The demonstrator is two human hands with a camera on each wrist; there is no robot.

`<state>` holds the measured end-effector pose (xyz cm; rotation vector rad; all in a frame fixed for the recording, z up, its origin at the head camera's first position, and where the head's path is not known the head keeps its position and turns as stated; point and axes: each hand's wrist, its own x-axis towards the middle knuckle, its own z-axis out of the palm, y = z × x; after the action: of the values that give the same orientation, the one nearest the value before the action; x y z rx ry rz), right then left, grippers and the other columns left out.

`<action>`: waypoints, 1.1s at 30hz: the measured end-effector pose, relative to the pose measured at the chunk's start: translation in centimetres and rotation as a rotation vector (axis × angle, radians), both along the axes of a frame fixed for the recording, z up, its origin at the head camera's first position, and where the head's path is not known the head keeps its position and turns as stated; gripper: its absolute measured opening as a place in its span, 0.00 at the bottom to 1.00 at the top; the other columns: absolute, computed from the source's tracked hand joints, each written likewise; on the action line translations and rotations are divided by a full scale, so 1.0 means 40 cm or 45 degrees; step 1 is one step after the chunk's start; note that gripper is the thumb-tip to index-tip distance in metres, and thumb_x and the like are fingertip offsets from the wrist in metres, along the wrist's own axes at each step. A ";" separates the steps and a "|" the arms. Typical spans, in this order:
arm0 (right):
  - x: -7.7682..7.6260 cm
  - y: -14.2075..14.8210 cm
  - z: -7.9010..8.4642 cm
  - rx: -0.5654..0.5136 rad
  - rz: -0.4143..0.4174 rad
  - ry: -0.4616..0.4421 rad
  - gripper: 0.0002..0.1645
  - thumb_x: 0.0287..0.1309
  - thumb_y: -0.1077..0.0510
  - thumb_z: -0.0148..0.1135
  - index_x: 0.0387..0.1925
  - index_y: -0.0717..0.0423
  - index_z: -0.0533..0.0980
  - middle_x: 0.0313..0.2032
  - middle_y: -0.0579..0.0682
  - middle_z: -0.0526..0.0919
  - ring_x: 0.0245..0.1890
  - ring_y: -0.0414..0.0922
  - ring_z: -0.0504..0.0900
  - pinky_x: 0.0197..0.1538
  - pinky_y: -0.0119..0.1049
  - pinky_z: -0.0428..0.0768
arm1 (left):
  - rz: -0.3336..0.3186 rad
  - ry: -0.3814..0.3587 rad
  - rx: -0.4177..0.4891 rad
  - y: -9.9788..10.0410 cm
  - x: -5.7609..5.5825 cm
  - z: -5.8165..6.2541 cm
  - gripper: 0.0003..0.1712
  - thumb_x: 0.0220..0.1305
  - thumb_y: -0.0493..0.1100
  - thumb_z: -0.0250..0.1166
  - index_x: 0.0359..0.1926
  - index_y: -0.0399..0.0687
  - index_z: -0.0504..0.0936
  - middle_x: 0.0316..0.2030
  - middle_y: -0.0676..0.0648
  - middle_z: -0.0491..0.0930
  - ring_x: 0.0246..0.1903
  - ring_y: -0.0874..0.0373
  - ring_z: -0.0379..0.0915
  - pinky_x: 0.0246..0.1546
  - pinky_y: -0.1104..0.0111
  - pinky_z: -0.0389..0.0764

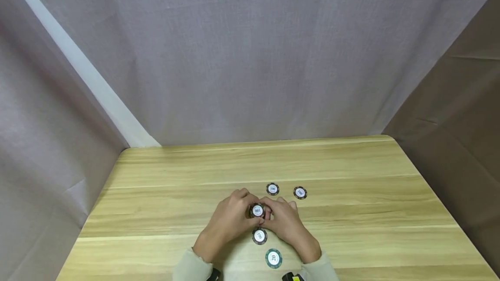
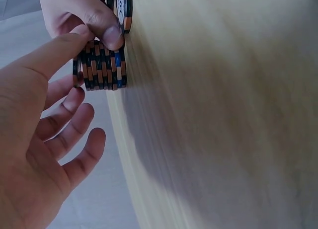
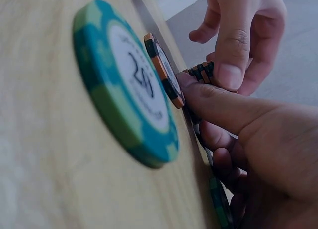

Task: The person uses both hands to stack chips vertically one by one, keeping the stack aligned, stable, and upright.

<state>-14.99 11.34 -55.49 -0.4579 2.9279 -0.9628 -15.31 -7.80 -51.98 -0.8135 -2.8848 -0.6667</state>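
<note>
- A round black-and-orange poker chip [image 1: 257, 210] is being pinched by the left hand [image 1: 233, 215] at the top of a matching stack [image 2: 105, 70], lower centre of the head frame.
- The stack is being gripped by the right hand [image 1: 287, 221].

Right wrist view: chip stack [image 3: 201, 72] mostly hidden
</note>
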 end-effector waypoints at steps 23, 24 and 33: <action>-0.002 -0.004 0.002 -0.025 0.008 0.009 0.29 0.45 0.48 0.85 0.51 0.41 0.85 0.22 0.31 0.74 0.30 0.36 0.66 0.41 0.39 0.57 | 0.008 -0.260 0.219 -0.013 0.007 -0.022 0.31 0.57 0.46 0.82 0.59 0.43 0.83 0.50 0.47 0.83 0.48 0.57 0.81 0.54 0.60 0.84; -0.003 -0.004 0.002 -0.024 0.009 0.011 0.29 0.44 0.49 0.85 0.51 0.41 0.85 0.22 0.30 0.74 0.30 0.36 0.66 0.41 0.39 0.57 | 0.011 -0.274 0.235 -0.015 0.008 -0.025 0.32 0.57 0.46 0.82 0.60 0.43 0.82 0.50 0.47 0.83 0.49 0.57 0.81 0.55 0.59 0.84; 0.001 0.002 0.001 -0.039 0.002 -0.013 0.33 0.45 0.50 0.86 0.56 0.42 0.85 0.22 0.28 0.73 0.30 0.33 0.66 0.41 0.39 0.57 | 0.106 -0.344 0.390 -0.025 0.021 -0.047 0.39 0.57 0.48 0.81 0.67 0.41 0.78 0.58 0.43 0.82 0.59 0.49 0.79 0.66 0.52 0.77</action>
<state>-14.95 11.42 -55.44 -0.4547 2.9071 -1.0077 -14.48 -8.82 -53.88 -0.5991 -2.9098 -1.2561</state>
